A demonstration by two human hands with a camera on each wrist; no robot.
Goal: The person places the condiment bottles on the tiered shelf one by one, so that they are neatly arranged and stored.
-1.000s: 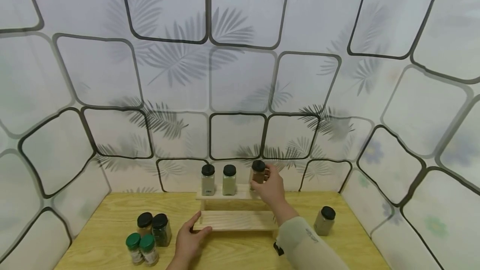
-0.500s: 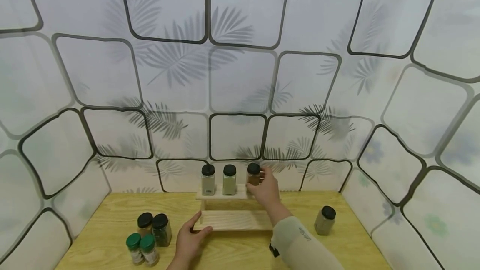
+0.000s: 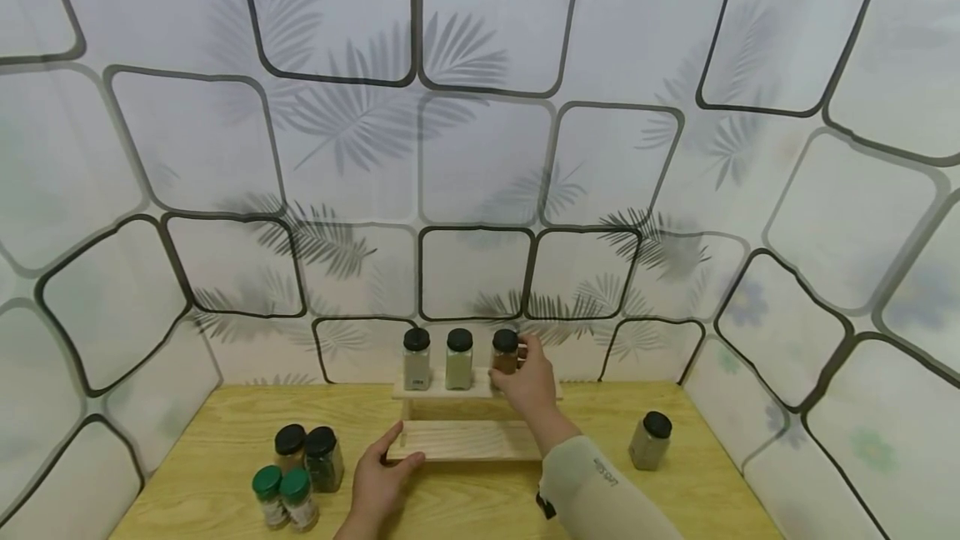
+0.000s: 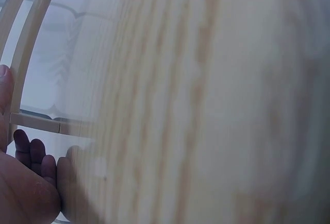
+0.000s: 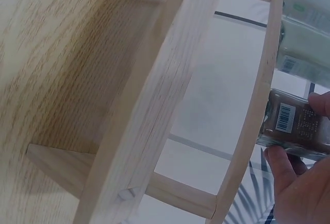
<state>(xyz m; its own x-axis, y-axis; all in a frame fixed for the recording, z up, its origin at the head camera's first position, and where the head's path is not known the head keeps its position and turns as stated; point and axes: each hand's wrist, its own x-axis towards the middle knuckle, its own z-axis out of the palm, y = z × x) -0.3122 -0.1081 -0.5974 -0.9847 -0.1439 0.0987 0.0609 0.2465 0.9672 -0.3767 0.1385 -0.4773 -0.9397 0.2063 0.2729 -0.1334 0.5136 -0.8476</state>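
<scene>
A two-tier wooden spice rack [image 3: 472, 441] stands on the table. On its upper tier are a spice jar with pale contents [image 3: 416, 367] and one with light green contents [image 3: 459, 365], both black-capped. My right hand [image 3: 530, 383] grips a black-capped jar of brown spice [image 3: 505, 357] at the right of this row. In the right wrist view, that jar's labelled base [image 5: 291, 121] is right at the upper tier's edge, fingers and thumb around its sides. My left hand [image 3: 377, 476] holds the left end of the lower tier, thumb at its front edge.
Left of the rack stand two black-capped jars [image 3: 322, 465] and two green-capped jars [image 3: 298, 507], close together. Another black-capped jar [image 3: 649, 444] stands at the right on the yellow wood-grain table [image 3: 465, 507]. A patterned curtain [image 3: 480, 165] surrounds the back and sides.
My right hand has moved left along the upper tier with the brown spice jar, closer to the light green jar, and slightly down. My left hand has stayed on the rack.
</scene>
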